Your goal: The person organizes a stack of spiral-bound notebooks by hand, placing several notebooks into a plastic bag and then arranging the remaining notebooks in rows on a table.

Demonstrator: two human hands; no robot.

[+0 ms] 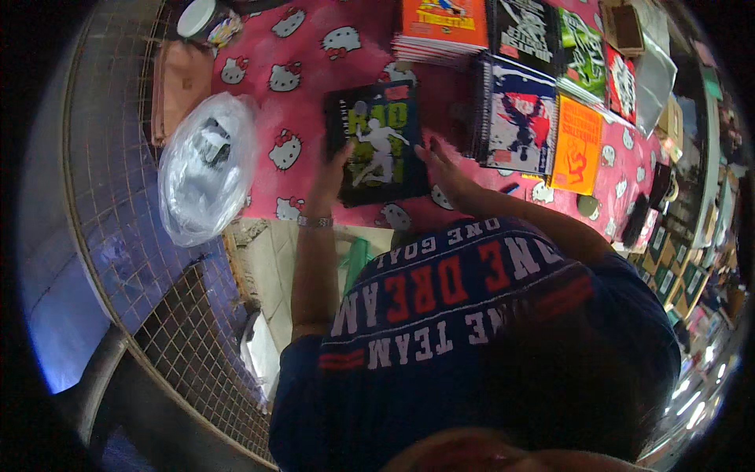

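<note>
A dark notebook (383, 149) lies near the front edge of the pink table, its cover showing a white player figure over green lettering. My left hand (333, 179) grips its left edge, thumb at the cover and a watch on the wrist. From the other side my right hand (447, 171) presses on the right edge with fairly straight fingers. The notebook sits between both hands; the undersides of my fingers are hidden.
Stacks of notebooks stand to the right: a navy spiral one (515, 118), an orange one (578, 145) and an orange-red pile (442, 27). At left are a clear plastic bag (206, 177), a brown pouch (181, 86) and a white-lidded jar (197, 19). Wire mesh (193, 346) borders the left.
</note>
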